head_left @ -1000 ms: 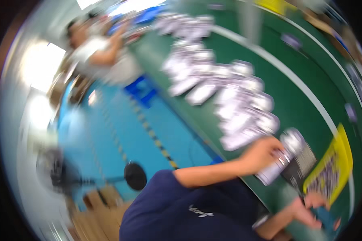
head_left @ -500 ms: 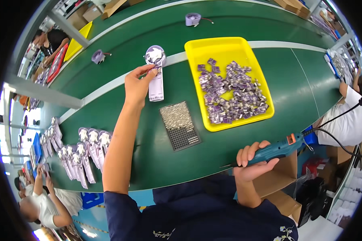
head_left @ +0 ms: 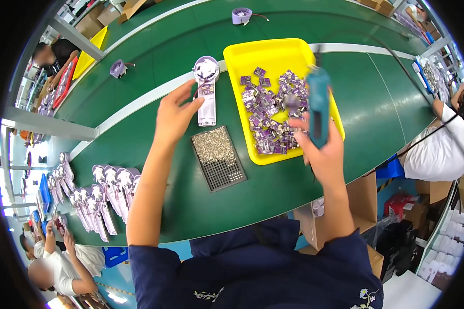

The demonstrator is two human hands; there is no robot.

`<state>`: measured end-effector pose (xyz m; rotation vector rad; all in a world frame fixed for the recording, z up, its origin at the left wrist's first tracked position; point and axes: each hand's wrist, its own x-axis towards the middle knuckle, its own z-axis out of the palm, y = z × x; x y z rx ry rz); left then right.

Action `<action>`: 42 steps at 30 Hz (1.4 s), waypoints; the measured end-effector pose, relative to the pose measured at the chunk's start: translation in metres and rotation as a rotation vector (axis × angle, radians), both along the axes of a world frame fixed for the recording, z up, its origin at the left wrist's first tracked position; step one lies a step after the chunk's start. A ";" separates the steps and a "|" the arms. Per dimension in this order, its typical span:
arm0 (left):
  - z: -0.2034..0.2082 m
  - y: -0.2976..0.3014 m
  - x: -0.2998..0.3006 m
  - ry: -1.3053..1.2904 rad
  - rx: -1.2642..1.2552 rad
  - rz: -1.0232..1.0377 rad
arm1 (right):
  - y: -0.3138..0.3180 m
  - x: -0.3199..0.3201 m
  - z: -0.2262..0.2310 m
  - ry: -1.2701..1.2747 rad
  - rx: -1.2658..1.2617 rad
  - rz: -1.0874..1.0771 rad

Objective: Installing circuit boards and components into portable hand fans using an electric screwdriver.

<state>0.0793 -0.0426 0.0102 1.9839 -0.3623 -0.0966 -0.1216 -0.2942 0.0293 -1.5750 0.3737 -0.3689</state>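
Note:
My right hand (head_left: 325,149) is wrapped round a teal electric screwdriver (head_left: 318,108), held upright over the right side of a yellow tray (head_left: 263,51). Purple circuit boards (head_left: 265,103) lie heaped in that tray. One blurred board is close to my right fingertips; whether they touch it I cannot tell. At the left edge of a pale purple handheld fan housing (head_left: 207,110), my left hand (head_left: 175,113) has its thumb and fingers apart. A purple board sits in the housing's handle, below its round white fan head. In front lies a perforated screw plate (head_left: 219,159), partly filled with small screws.
Several fan housings (head_left: 108,190) lie in a group at the left. Two purple fan rings with wires, one left (head_left: 118,68) and one farther back (head_left: 241,16), rest on the green belt. A cable crosses at the right. Co-workers sit at both sides; cardboard boxes (head_left: 363,201) stand below the table edge.
My right hand has swung the screwdriver from the table's front right edge up over the tray, turning it upright. My left fingers have drawn back from the board in the housing and spread.

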 end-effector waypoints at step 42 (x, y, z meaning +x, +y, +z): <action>0.001 0.158 -0.186 -0.427 0.450 0.223 | 0.007 0.110 -0.001 0.039 -0.833 0.160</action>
